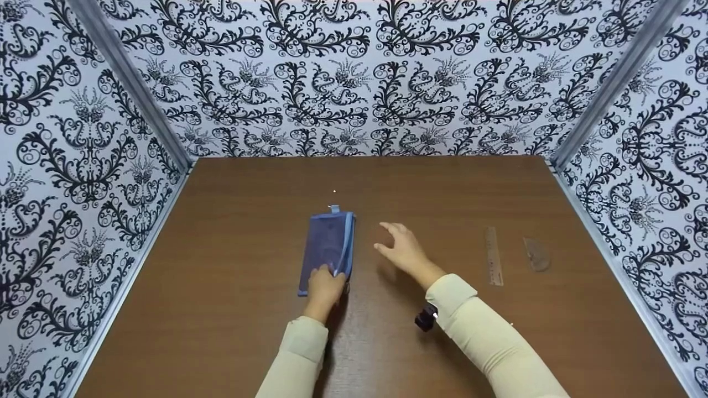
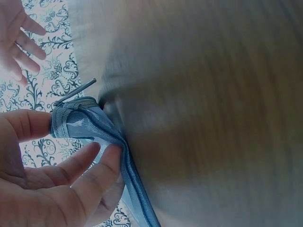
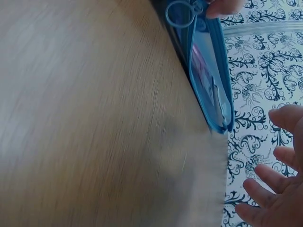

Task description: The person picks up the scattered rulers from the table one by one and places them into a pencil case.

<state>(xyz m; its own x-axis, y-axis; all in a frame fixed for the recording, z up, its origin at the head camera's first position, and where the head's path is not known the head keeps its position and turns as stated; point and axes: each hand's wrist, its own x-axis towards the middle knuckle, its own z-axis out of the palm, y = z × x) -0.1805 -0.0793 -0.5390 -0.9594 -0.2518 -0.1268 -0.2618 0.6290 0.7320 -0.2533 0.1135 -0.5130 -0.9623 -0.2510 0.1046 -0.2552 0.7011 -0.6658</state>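
A blue zipper pouch with see-through sides lies on the brown table, left of the middle. My left hand grips its near end; in the left wrist view the thumb and fingers pinch the edge beside the zipper. From the right wrist view, the pouch's zipped side gapes, and pink and dark slender items show inside; their kind is unclear. A round ring hangs at the zipper end. To the right of the pouch, my right hand hovers with fingers spread, touching nothing.
Right of my right hand lie a clear ruler and a clear protractor. Patterned walls enclose the table at the back and both sides. A small black device sits at the right wrist.
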